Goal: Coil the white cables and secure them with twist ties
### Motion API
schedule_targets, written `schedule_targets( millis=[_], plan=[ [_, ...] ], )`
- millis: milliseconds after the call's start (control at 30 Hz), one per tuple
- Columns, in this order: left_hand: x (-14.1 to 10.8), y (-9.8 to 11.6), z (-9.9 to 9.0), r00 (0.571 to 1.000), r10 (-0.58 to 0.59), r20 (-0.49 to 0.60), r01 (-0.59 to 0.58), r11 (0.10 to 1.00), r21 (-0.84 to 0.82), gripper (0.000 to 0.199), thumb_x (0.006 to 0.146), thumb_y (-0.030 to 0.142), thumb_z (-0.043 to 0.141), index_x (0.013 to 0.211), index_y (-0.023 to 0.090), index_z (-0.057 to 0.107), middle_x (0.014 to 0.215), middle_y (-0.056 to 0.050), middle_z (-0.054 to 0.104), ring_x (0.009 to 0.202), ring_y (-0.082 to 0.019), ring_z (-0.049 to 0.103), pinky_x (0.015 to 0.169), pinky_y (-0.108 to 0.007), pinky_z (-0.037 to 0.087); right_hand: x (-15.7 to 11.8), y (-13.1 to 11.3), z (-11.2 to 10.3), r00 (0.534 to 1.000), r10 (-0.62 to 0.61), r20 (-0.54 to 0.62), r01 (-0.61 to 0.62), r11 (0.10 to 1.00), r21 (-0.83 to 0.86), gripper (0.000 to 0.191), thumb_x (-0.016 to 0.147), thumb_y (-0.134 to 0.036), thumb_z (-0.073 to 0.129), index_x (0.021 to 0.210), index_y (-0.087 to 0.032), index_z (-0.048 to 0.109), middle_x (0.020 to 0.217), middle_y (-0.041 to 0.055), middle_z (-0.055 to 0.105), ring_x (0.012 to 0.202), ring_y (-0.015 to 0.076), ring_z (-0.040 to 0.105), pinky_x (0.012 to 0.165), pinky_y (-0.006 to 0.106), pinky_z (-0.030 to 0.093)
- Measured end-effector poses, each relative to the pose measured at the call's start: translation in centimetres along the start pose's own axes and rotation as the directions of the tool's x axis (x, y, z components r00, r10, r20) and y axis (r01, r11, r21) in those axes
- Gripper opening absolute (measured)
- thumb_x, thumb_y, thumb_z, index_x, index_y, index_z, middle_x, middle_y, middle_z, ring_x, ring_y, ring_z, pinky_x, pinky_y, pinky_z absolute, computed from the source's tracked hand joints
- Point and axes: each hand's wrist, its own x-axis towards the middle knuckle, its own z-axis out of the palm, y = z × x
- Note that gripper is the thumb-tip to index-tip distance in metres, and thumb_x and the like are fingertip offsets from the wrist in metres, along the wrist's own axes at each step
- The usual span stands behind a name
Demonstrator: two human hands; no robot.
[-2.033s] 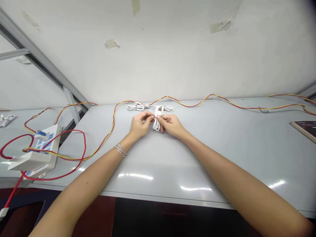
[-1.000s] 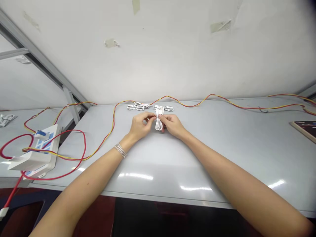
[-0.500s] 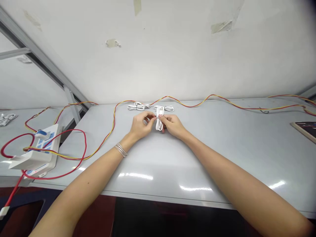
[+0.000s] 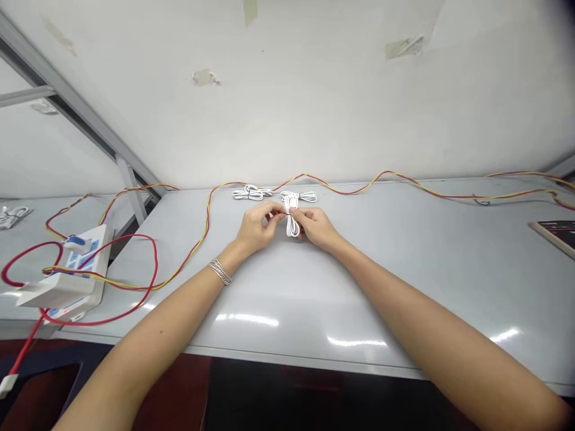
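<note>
A coiled white cable (image 4: 292, 225) with a thin black tie round its middle is held upright above the grey table (image 4: 287, 287). My right hand (image 4: 314, 226) pinches the bundle from the right. On the other side, my left hand (image 4: 260, 226) has thumb and forefinger closed on the end of the black tie. Two more tied white cable bundles lie behind my hands, one at the left (image 4: 252, 193) and one just behind the held cable (image 4: 306, 197).
At the left, a white power strip (image 4: 101, 254) carries plugs and looping red cable (image 4: 156, 263). A red and yellow twisted wire (image 4: 350, 193) runs along the back by the white wall. A dark framed board (image 4: 557, 236) lies far right.
The held cable bundle has shifted and tilted slightly, its lower loops a little to the right. Both hands keep nearly the same place and grip.
</note>
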Motion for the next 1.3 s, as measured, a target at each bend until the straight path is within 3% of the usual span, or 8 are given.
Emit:
schedule_targets(
  millis=[167,300,433,600,800,1000,1200,1300],
  plan=[
    [0.0,0.1,-0.1,1.000,-0.006,0.004,0.006,1.000,0.000,0.009,0.089,0.019,0.058,0.091,0.018,0.067,0.085,-0.003,0.070,0.076,-0.014,0.063,0.068,-0.025,0.050,0.0,0.1,0.0,1.000,-0.004,-0.010,0.004,1.000,0.001,0.058,0.089,-0.066,0.048,0.055,-0.018,0.050,0.047,-0.0011,0.051,0.048,0.0109,0.043,0.052,0.026,0.032],
    [-0.1,0.0,0.4,0.986,-0.165,-0.014,0.163,0.981,-0.106,0.012,0.089,0.026,0.060,0.090,0.016,0.067,0.086,-0.005,0.070,0.075,-0.014,0.064,0.066,-0.026,0.051,0.0,0.1,0.2,0.999,-0.052,-0.009,0.052,0.999,0.000,0.055,0.090,-0.065,0.048,0.060,-0.019,0.052,0.052,0.0000,0.055,0.051,0.0122,0.048,0.055,0.027,0.036],
    [0.0,-0.7,0.7,0.922,-0.385,0.025,0.374,0.876,-0.305,0.032,0.090,0.047,0.059,0.086,0.016,0.065,0.078,-0.006,0.069,0.067,-0.015,0.065,0.055,-0.026,0.050,-0.1,-0.2,0.5,0.995,-0.096,-0.033,0.095,0.995,-0.043,0.050,0.089,-0.063,0.050,0.066,-0.019,0.052,0.057,0.0008,0.057,0.054,0.0128,0.050,0.055,0.027,0.036],
    [0.4,-0.9,0.5,0.836,-0.538,0.112,0.536,0.755,-0.378,0.051,0.085,0.063,0.059,0.071,0.014,0.063,0.064,-0.005,0.063,0.051,-0.013,0.059,0.041,-0.024,0.041,-0.2,-0.4,0.6,0.993,-0.113,-0.043,0.109,0.990,-0.089,0.049,0.089,-0.064,0.048,0.069,-0.020,0.050,0.057,-0.0002,0.054,0.053,0.0122,0.046,0.054,0.028,0.034],
    [0.4,-0.5,0.3,0.856,-0.496,0.145,0.505,0.747,-0.432,0.049,0.077,0.061,0.070,0.065,0.014,0.064,0.057,-0.003,0.062,0.048,-0.010,0.053,0.044,-0.023,0.041,-0.2,-0.3,0.6,0.992,-0.122,-0.028,0.118,0.985,-0.122,0.046,0.091,-0.061,0.048,0.070,-0.020,0.052,0.058,-0.0001,0.054,0.053,0.0122,0.047,0.054,0.028,0.034],
    [0.3,-0.8,0.4,0.883,-0.447,0.143,0.462,0.775,-0.431,0.042,0.076,0.055,0.073,0.076,0.014,0.067,0.067,-0.004,0.067,0.053,-0.011,0.058,0.049,-0.025,0.047,-0.1,-0.2,0.5,0.994,-0.105,-0.009,0.103,0.988,-0.112,0.046,0.091,-0.059,0.048,0.069,-0.019,0.052,0.057,-0.0009,0.053,0.052,0.0112,0.045,0.052,0.026,0.033],
    [0.2,-0.9,0.4,0.887,-0.444,0.129,0.452,0.773,-0.446,0.037,0.075,0.052,0.074,0.077,0.015,0.068,0.071,-0.005,0.070,0.052,-0.011,0.058,0.045,-0.023,0.046,-0.1,-0.1,0.5,0.997,-0.079,-0.013,0.078,0.994,-0.075,0.051,0.087,-0.067,0.050,0.067,-0.019,0.052,0.056,-0.0005,0.053,0.052,0.0114,0.045,0.052,0.027,0.033],
    [0.3,-0.7,0.4,0.887,-0.438,0.146,0.457,0.789,-0.411,0.037,0.076,0.051,0.073,0.082,0.014,0.070,0.078,-0.007,0.072,0.058,-0.013,0.062,0.048,-0.024,0.048,0.1,0.1,0.6,0.996,-0.083,-0.042,0.081,0.996,-0.029,0.049,0.086,-0.065,0.053,0.072,-0.018,0.057,0.062,0.0020,0.059,0.056,0.0132,0.050,0.057,0.028,0.038]
  ],
)
